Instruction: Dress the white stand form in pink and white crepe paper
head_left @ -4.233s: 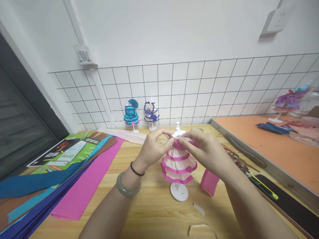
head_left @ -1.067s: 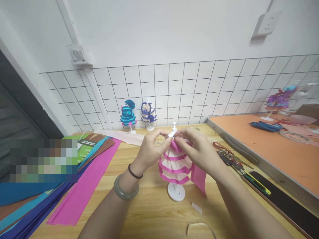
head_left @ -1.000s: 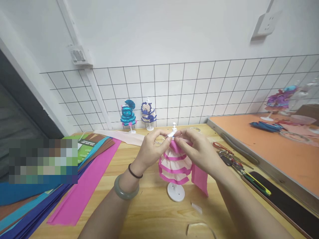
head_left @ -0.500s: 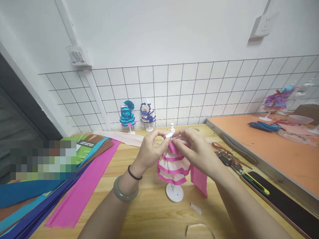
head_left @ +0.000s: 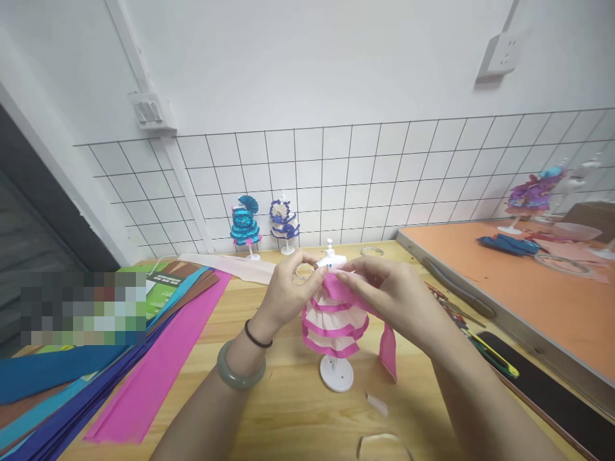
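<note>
Tabletop (head_left: 278, 410) gives me room left of the centred dress form (head_left: 335, 325); orange board (head_left: 480, 275) bounds the right. It's upright, neck knob up, my left hand (head_left: 291, 287) pinching its bodice; my right hand (head_left: 396, 291), clamped on the pink strip (head_left: 388, 356), has shifted rightward since half a second ago.

Left fingers (head_left: 317, 278) and right fingers (head_left: 358, 283) cover both sides of the dress form's (head_left: 331, 261) bodice; far side of the hold hidden. Pink strip (head_left: 388, 357) partly behind right hand (head_left: 398, 294). Tools (head_left: 438, 294) along counter's (head_left: 288, 416) right edge half-blocked by same hand. Black slab (head_left: 552, 390), same edge, cropped. Left-edge green pack (head_left: 161, 294) mostly pixelated.
</note>
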A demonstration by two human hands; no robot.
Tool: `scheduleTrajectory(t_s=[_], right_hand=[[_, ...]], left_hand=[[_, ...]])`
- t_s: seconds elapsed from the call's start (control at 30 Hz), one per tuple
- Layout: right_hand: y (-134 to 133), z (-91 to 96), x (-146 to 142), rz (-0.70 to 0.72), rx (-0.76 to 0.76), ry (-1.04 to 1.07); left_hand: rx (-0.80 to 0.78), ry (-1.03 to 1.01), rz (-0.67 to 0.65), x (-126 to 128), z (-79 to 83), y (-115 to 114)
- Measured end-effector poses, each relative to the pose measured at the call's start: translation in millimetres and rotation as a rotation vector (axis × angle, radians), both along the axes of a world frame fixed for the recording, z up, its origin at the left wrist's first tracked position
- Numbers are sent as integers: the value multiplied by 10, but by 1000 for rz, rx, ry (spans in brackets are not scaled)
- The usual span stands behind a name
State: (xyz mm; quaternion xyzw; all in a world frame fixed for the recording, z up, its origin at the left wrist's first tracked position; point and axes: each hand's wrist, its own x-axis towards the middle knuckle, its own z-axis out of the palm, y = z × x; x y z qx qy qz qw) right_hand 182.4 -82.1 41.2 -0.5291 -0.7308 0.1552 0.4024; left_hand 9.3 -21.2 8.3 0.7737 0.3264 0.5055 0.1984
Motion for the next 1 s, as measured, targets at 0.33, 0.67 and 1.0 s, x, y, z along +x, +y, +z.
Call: scheduleTrajectory(t_s=[0.33,0.67,1.0], right_hand=[[46,-19,27,-56,86,-42],[93,-38,16,6,79,-12],[117,-78,-14,-25,145,-63]], left_hand=[[1,11,-15,-2,16,-8],[-7,1,-21,7,6,-11],[25,7,-46,-7,4,-9]])
